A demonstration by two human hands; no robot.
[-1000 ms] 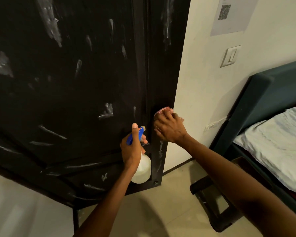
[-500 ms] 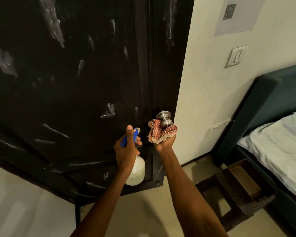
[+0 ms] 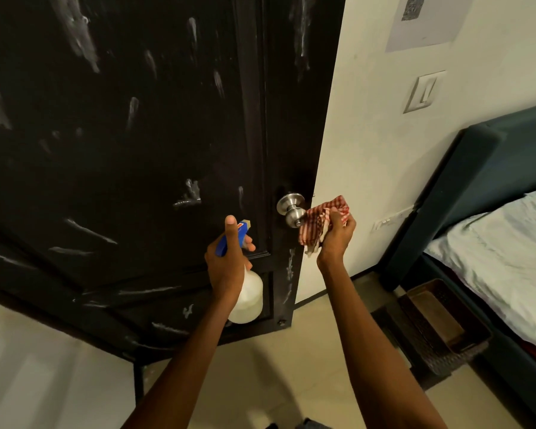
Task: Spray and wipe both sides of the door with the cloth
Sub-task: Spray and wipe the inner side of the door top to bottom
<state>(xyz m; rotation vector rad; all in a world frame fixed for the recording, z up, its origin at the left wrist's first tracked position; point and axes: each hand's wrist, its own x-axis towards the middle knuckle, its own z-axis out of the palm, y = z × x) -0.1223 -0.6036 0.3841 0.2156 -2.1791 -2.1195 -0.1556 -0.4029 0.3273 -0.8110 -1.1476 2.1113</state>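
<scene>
Forearms reach forward from the lower edge of the view toward a dark door (image 3: 136,150) that stands against a pale wall (image 3: 362,150). Left hand (image 3: 226,264) wraps the neck of a spray bottle (image 3: 248,298), thumb laid up along the blue head (image 3: 229,239) and a finger curled at the trigger; the nozzle faces the panel, so a squeeze would, by judgement, land on the door's lower part. The white body hangs below the fist, close in front of the bottom panel. Right hand (image 3: 334,236) clenches a bunched red-checked cloth (image 3: 319,224), which sits just beside the steel knob (image 3: 291,209) and appears to touch its outer end. Keeping one tool in each grip lets spraying and wiping alternate without setting anything down. Pale streaks and smears cover the door face, denser toward the top and along the latch-side edge, so this face probably needs much more wiping; its other face is not visible. Beyond the door edge the wall carries a switch (image 3: 421,91) and a sheet of paper (image 3: 424,20). To the right stand a bed (image 3: 508,243) and, on the floor (image 3: 291,366) beside it, a dark woven basket (image 3: 440,329).
</scene>
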